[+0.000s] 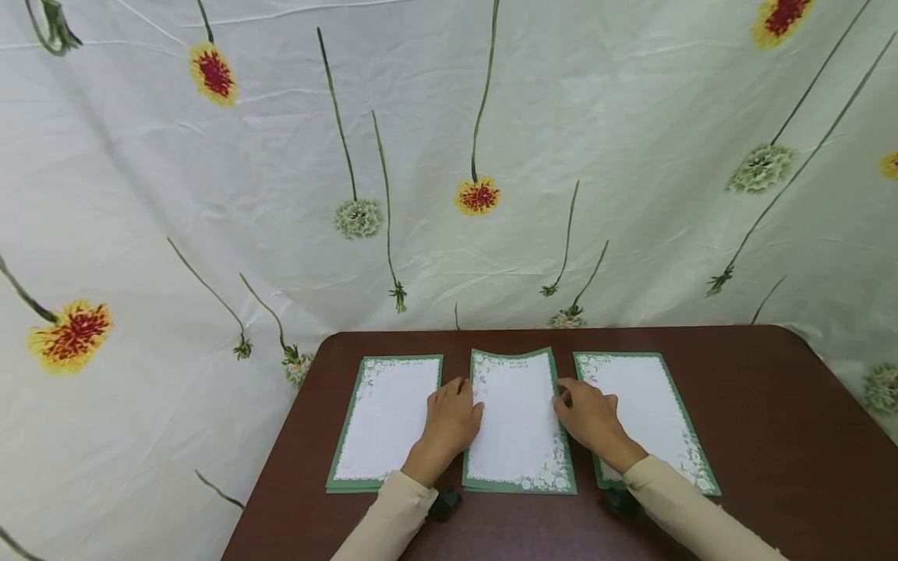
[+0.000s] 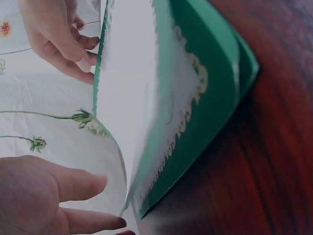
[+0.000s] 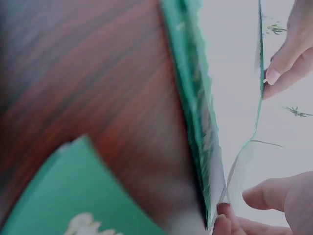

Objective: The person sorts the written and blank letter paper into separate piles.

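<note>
The middle paper sheet point(image 1: 515, 421), white with a floral edge and green border, lies between my two hands, its top edge curved. My left hand point(image 1: 451, 417) is at its left edge; in the left wrist view, straight fingers point(image 2: 93, 220) touch the sheet's edge and the thumb stands apart. My right hand point(image 1: 592, 417) is at the opposite edge; the right wrist view has fingertips point(image 3: 224, 223) against the paper, thumb off it. Seen from the left wrist, the upper sheet point(image 2: 129, 88) is raised from a green-bordered sheet point(image 2: 215, 98) beneath.
Matching bordered sheets lie on either side, a left stack point(image 1: 389, 421) and a right stack point(image 1: 638, 413). All are on a dark reddish-brown table point(image 1: 772, 436). Behind its far edge hangs a white flower-printed cloth point(image 1: 435, 257). Small dark objects sit beneath both wrists.
</note>
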A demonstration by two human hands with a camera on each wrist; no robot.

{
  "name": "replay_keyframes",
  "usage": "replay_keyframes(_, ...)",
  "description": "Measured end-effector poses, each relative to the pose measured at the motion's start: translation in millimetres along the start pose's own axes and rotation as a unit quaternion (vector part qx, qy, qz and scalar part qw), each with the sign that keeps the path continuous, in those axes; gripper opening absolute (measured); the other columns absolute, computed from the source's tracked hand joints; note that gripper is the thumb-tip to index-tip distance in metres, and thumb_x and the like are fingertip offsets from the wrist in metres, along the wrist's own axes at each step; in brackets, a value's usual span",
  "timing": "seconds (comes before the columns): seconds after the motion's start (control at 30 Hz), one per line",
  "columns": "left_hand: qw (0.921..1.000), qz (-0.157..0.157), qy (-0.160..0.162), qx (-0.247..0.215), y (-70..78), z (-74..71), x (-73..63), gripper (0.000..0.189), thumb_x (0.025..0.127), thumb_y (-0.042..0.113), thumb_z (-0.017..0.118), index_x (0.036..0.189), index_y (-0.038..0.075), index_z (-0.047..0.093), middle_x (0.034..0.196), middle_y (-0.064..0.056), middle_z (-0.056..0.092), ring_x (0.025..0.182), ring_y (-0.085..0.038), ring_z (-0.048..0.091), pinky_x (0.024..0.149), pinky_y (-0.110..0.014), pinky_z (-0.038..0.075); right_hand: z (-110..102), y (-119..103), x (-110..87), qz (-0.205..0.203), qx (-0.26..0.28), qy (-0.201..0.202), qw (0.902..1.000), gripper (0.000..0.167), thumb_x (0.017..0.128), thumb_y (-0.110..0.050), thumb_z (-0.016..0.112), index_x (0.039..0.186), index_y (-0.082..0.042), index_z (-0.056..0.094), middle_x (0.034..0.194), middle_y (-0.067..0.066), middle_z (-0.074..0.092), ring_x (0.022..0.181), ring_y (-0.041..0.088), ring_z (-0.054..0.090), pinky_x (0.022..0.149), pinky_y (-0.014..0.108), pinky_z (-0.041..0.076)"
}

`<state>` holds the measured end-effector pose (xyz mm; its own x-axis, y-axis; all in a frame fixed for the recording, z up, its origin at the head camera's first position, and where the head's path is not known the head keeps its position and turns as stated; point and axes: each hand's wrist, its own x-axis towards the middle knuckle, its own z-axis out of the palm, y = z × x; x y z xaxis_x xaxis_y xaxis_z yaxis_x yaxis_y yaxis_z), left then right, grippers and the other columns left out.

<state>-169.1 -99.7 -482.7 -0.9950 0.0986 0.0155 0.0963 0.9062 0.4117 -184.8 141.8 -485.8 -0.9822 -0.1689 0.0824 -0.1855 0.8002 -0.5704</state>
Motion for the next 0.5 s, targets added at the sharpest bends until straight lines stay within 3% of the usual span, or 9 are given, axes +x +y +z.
replay_keyframes(0.1, 0.9996, 0.009, 0.028, -0.002, -0.1, 0.4, 1.9, 0.046, 0.106, 0.018, 0.063, 0.144, -0.008, 0.057, 0.135, -0.026, 0.060, 0.124, -0.044, 0.055, 0.105, -0.060, 0.040, -0.6, 0.1, 3.2, 0.003, 0.038, -0.005, 0.9993, 0.037, 0.104, -0.015, 0.065, 0.136, 0.003, 0.065, 0.099, 0.007, 0.074, 0.078, 0.020, 0.065, 0.079, 0.051, 0.039)
replay_keyframes(0.27, 0.9982, 0.016, 0.057, -0.004, -0.8, -0.4, 5.4, 0.040, 0.104, 0.011, 0.066, 0.139, -0.006, 0.062, 0.120, -0.024, 0.070, 0.109, -0.043, 0.065, 0.092, -0.057, 0.047, -2.5, -0.5, 7.6, 0.016, 0.095, -0.030, 0.9949, 0.031, 0.105, -0.013, 0.063, 0.131, 0.004, 0.063, 0.105, 0.013, 0.072, 0.085, 0.024, 0.067, 0.076, 0.045, 0.052)
replay_keyframes(0.4, 0.9977, 0.007, 0.055, -0.038, -3.8, -5.0, 5.4, 0.031, 0.103, 0.011, 0.066, 0.131, -0.004, 0.065, 0.108, -0.018, 0.074, 0.100, -0.037, 0.070, 0.088, -0.055, 0.048, -5.9, -0.4, 9.7, 0.029, 0.114, -0.047, 0.9919, 0.022, 0.105, -0.016, 0.063, 0.117, 0.002, 0.068, 0.106, 0.015, 0.071, 0.095, 0.029, 0.069, 0.080, 0.046, 0.056)
replay_keyframes(0.5, 0.9964, -0.002, 0.046, -0.072, -8.5, -11.2, 4.4, 0.017, 0.106, 0.015, 0.064, 0.115, 0.001, 0.066, 0.088, -0.009, 0.071, 0.078, -0.027, 0.067, 0.083, -0.048, 0.048, -8.5, -0.2, 11.4, 0.024, 0.111, -0.053, 0.9921, 0.020, 0.105, -0.018, 0.063, 0.109, 0.000, 0.071, 0.103, 0.013, 0.071, 0.092, 0.027, 0.068, 0.080, 0.047, 0.056)
